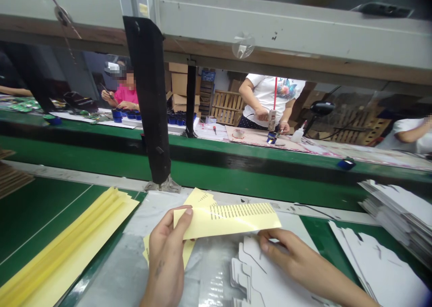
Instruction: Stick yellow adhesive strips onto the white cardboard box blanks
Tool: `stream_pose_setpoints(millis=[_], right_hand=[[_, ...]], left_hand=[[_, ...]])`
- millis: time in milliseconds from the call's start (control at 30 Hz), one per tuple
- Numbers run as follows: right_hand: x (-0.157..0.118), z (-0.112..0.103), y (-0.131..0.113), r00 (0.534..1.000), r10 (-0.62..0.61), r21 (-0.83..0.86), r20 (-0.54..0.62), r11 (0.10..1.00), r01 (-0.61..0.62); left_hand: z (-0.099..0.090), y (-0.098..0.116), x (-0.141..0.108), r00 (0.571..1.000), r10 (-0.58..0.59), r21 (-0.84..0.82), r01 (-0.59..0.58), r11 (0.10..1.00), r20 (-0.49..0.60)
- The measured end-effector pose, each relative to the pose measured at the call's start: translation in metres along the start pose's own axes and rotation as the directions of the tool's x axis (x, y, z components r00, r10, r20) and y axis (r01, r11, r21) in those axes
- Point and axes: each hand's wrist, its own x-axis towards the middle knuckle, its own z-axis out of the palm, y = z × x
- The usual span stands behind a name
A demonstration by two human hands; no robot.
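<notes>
My left hand (pixel 168 248) is closed on the left end of a pale yellow label sheet (pixel 232 221), thumb on top. Rows of small dark labels cover the sheet's upper right part. My right hand (pixel 283 251) is just below the sheet's right end, thumb and forefinger drawn together in a pinch. Anything between those fingertips is too small to make out. Under that hand lies a stack of white flat cardboard box blanks (pixel 266 275). More yellow label sheets (pixel 199 199) lie behind and below the held one, partly hidden by it and my left hand.
Long yellow sheets (pixel 84 244) lie at the left. More white blanks (pixel 378 262) are stacked at the right. A black post (pixel 148 100) rises at the table's back edge beneath a shelf (pixel 286 28). Beyond the green conveyor (pixel 209 172), other people work at a bench.
</notes>
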Motion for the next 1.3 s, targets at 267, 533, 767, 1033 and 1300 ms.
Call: stream_pose_setpoints(millis=[267,533,767,1033,1300], right_hand=[[-0.002,0.005,-0.004,0.995,0.015,0.055,-0.094,0.998,-0.010],[-0.001,0.005,0.001,0.999,-0.035,0.017,-0.039,0.999,0.036],[0.004,0.006,0.005,0.997,0.068,-0.012,0.026,0.998,-0.068],[0.007,0.004,0.008,0.999,0.033,0.238,-0.042,0.971,-0.022],[-0.003,-0.007,0.003,0.996,0.010,0.119,-0.093,0.993,0.001]], left_hand=[[0.004,0.003,-0.002,0.999,0.004,0.030,-0.003,1.000,-0.037],[0.001,0.002,-0.001,1.000,-0.002,0.043,0.004,0.999,-0.029],[0.001,0.002,0.000,0.999,0.007,0.025,-0.006,1.000,-0.040],[0.002,0.003,0.000,0.999,-0.001,0.040,0.003,0.999,-0.047],[-0.001,0.001,0.003,0.998,-0.011,0.051,0.014,0.999,-0.065]])
